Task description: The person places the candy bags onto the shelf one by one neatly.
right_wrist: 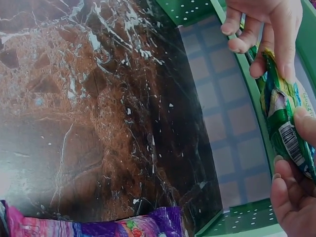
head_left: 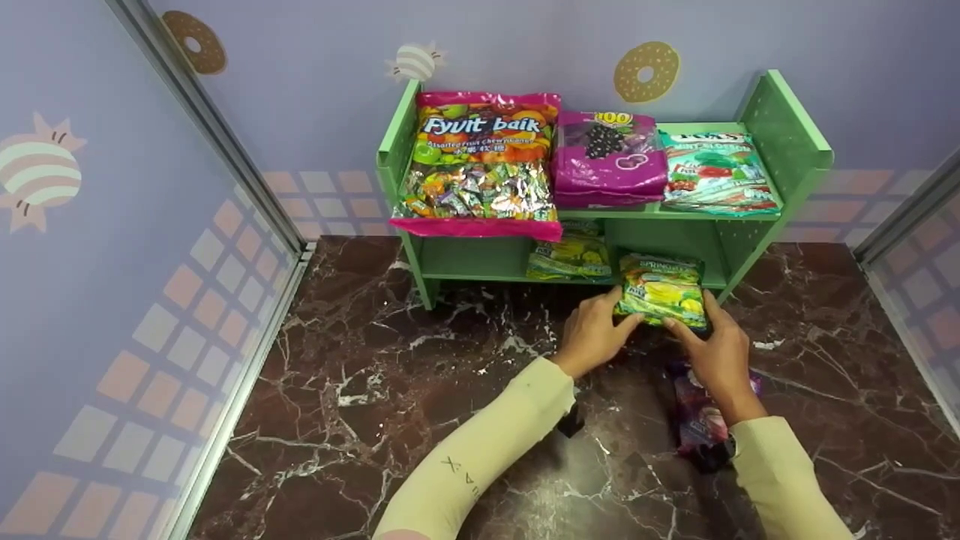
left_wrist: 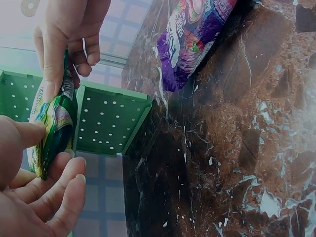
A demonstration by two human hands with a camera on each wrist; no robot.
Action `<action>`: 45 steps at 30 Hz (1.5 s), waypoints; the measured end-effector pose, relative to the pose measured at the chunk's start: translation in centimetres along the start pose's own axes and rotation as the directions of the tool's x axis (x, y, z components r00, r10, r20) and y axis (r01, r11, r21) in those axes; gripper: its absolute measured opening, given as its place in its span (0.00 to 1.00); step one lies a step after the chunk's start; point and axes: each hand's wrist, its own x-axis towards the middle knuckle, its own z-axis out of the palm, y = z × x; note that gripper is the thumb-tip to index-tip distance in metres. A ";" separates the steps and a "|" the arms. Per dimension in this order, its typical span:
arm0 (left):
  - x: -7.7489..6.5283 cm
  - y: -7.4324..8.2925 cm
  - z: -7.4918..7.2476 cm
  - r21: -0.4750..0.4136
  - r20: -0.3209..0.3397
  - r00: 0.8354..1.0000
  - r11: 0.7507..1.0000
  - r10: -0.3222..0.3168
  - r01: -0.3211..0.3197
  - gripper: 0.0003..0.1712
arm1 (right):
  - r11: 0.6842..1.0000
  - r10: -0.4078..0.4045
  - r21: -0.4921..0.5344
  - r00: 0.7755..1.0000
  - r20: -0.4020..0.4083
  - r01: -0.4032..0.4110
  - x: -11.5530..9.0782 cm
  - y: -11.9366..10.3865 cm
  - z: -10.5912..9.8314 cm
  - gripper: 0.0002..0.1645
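Both hands hold a green and yellow candy bag [head_left: 664, 291] by its two sides, at the front of the lower tier of a green shelf [head_left: 476, 259]. My left hand [head_left: 596, 334] pinches the left side, thumb on the near face. On the opposite side, my right hand [head_left: 720, 352] grips with its thumb in front and fingers behind. Seen edge-on in the left wrist view, the candy bag [left_wrist: 57, 128] lies between the hands. A barcode shows on the underside of the bag [right_wrist: 289, 133] in the right wrist view. A similar yellow-green bag [head_left: 570, 255] sits on the lower tier to the left.
On the upper tier are a large assorted fruit chew bag [head_left: 480, 165], a purple bag [head_left: 609, 161] and a mint-green bag [head_left: 718, 172]. A purple candy bag [head_left: 699, 412] lies on the dark marbled surface [head_left: 360, 420], partly under the right forearm. Patterned walls [head_left: 150, 225] stand around.
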 end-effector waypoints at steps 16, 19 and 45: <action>0.2 -0.1 0.3 -0.008 -0.127 0.991 0.999 -0.053 0.052 0.27 | 1.000 0.019 0.023 0.997 -0.073 -0.017 0.9 -0.2 0.4 0.48; 0.2 -0.2 0.3 -0.022 -0.121 0.991 0.998 -0.060 0.058 0.27 | 0.999 0.027 0.034 0.997 -0.068 -0.025 1.2 -0.1 0.4 0.48; 0.5 -0.6 0.5 -0.373 0.210 0.978 0.924 0.001 0.079 0.47 | 0.993 0.112 0.036 0.993 0.039 -0.113 3.3 0.8 -0.2 0.52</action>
